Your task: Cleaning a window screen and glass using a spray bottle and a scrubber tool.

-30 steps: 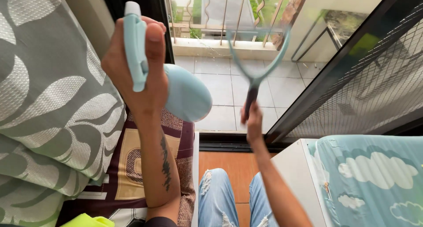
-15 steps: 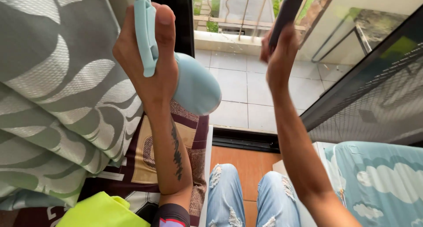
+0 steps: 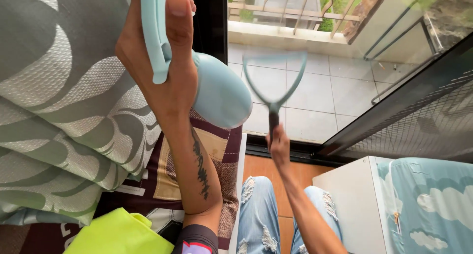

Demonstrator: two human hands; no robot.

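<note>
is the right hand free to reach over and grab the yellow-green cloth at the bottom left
Probably not as things stand. The right hand is shut on the handle of a light blue squeegee raised toward the window, and the left forearm stands between it and the yellow-green cloth.

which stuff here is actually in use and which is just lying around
In use: left hand gripping pale blue bottle; right hand holding squeegee up to the glass.
Lying about: grey patterned curtain, yellow cloth, white cabinet, cloud-print fabric.
</note>
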